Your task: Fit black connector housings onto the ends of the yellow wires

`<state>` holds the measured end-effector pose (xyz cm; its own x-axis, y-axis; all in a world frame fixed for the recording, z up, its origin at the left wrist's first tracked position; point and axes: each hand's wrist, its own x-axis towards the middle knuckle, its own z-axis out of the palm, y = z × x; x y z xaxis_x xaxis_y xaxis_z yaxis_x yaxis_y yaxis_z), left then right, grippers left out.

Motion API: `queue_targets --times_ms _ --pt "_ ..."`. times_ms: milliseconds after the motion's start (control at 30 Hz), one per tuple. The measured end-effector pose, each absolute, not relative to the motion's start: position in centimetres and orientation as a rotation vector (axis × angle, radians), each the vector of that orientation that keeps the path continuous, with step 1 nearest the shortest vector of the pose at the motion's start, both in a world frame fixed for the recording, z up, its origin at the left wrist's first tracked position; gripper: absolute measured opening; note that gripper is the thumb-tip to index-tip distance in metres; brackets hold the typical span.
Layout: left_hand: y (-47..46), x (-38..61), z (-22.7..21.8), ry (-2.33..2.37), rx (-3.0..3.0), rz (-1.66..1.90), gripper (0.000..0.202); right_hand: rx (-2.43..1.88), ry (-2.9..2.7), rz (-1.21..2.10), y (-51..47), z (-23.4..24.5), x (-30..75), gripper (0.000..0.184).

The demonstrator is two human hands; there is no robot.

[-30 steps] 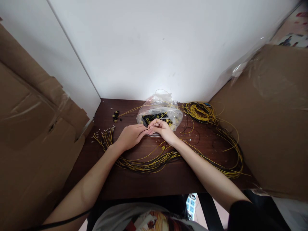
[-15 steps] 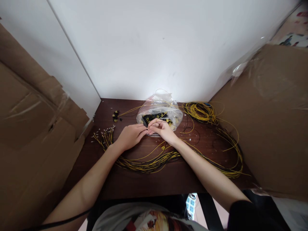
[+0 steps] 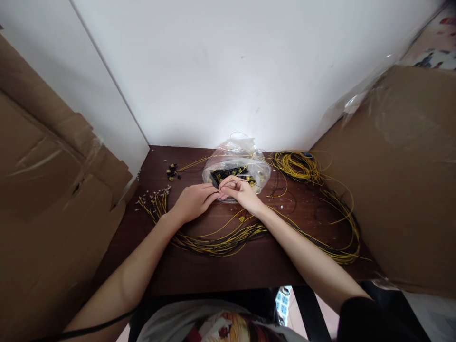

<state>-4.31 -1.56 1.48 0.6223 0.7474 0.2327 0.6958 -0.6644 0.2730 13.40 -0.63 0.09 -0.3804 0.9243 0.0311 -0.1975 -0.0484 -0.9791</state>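
Note:
My left hand (image 3: pixel 194 201) and my right hand (image 3: pixel 240 191) meet fingertip to fingertip over the dark wooden table (image 3: pixel 213 270), both pinched closed. Between the fingertips sits a small black connector (image 3: pixel 217 189) with a thin yellow wire; which hand holds which part is too small to tell. Just behind the hands lies a clear plastic bag (image 3: pixel 237 164) holding black and yellow connectors. A long bundle of yellow wires (image 3: pixel 221 242) curves under both wrists.
A coil of yellow wire (image 3: pixel 295 164) lies at the back right, with more wire looping along the right side (image 3: pixel 347 228). Wire ends with terminals (image 3: pixel 153 197) and loose black connectors (image 3: pixel 171 172) lie at the left. Cardboard sheets (image 3: pixel 46 190) (image 3: pixel 409 180) flank the table.

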Motion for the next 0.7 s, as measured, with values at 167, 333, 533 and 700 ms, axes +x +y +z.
queue_targets --times_ms 167,333,533,700 --pt "-1.53 -4.37 1.38 1.185 2.692 0.51 0.032 -0.854 -1.329 1.578 -0.66 0.14 13.38 0.026" --pt "-1.54 -4.4 1.37 1.19 2.688 0.509 0.032 -0.852 -1.325 1.576 -0.65 0.14 13.36 0.026" --pt "-1.57 -4.35 1.46 1.202 2.68 0.494 0.031 -0.848 -1.33 1.576 -0.64 0.13 13.37 0.025" --pt "-1.58 -4.32 1.47 1.203 2.68 0.499 0.031 -0.851 -1.33 1.576 -0.64 0.1 13.37 0.025"
